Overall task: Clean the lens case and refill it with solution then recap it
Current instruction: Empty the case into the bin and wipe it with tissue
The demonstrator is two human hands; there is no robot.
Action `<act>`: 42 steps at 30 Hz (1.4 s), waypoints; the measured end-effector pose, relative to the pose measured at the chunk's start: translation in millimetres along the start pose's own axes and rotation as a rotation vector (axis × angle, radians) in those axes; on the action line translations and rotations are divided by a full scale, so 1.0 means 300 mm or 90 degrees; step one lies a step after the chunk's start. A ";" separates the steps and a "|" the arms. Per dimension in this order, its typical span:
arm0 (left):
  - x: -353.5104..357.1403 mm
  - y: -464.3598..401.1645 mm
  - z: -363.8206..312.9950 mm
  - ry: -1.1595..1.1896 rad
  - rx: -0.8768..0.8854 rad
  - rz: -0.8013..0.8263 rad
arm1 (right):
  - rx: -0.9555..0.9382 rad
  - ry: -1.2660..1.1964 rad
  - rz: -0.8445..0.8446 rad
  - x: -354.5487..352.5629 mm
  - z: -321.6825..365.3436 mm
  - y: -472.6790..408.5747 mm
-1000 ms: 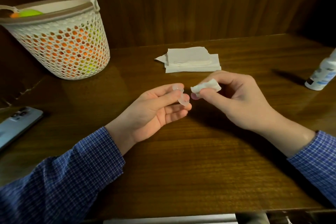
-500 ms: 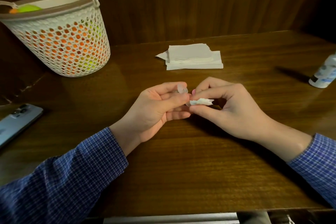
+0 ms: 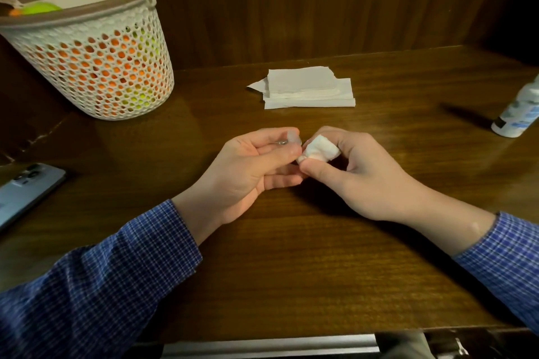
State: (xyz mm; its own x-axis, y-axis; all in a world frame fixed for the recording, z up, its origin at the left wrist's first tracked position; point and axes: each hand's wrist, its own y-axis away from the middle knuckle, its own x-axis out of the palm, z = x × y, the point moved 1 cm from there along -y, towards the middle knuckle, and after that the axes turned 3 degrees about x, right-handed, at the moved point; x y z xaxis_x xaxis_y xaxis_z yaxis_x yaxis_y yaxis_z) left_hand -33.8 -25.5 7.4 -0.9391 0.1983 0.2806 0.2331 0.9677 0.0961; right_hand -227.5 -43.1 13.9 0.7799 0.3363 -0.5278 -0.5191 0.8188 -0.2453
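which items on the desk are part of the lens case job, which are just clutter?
In use or needed:
- lens case, pinched in left hand
- tissue wad, in right hand, pressed at the case
- solution bottle, standing at right edge
- spare tissue stack

Lying about:
- mesh basket with orange and green contents
- phone, left edge

Light: dim and warm, glaring softly off the tabletop [image 3: 291,242].
Shadows: trailing left from the bottle [image 3: 516,114].
Edges: darkening, bending at the corners.
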 end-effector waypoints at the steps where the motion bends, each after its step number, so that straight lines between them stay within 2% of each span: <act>1: 0.000 0.000 -0.001 0.003 -0.009 0.016 | -0.005 0.000 -0.008 -0.002 -0.001 -0.002; 8: -0.008 -0.004 0.003 0.003 -0.069 0.055 | -0.109 0.060 -0.027 -0.006 -0.015 -0.003; 14: -0.010 -0.001 -0.003 0.051 -0.048 0.049 | -0.263 0.119 -0.042 -0.023 -0.029 -0.004; 19: 0.000 0.004 -0.008 0.041 -0.034 0.049 | -0.285 0.198 -0.083 -0.025 -0.033 -0.005; 21: 0.007 0.010 -0.006 -0.053 0.017 0.025 | -0.243 0.162 -0.085 -0.023 -0.027 -0.005; 24: 0.015 0.028 -0.003 -0.329 0.203 -0.057 | -0.087 0.077 -0.091 -0.027 -0.017 -0.009; 26: 0.022 0.038 0.004 -0.465 0.312 -0.079 | 0.028 -0.024 -0.057 -0.027 -0.014 -0.012; 28: 0.030 0.043 0.009 -0.562 0.370 -0.109 | 0.110 -0.142 -0.012 -0.020 -0.012 -0.012; 34: 0.048 0.052 0.009 -0.600 0.488 -0.218 | 0.196 -0.385 0.051 -0.015 -0.005 -0.024; 39: 0.052 0.053 -0.003 -0.728 0.647 -0.214 | 0.251 -0.490 0.083 -0.020 -0.014 -0.037; 42: 0.048 0.049 0.000 -0.750 0.690 -0.187 | 0.265 -0.527 0.102 -0.013 -0.015 -0.040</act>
State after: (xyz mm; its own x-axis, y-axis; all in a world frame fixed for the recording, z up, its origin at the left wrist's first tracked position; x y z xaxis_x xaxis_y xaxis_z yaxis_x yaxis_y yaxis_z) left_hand -43.9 -8.4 13.0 -0.6977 -0.4931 -0.5197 0.2220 0.5409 -0.8113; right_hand -226.0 -56.3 15.2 0.7939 0.5521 0.2549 -0.5994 0.7809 0.1755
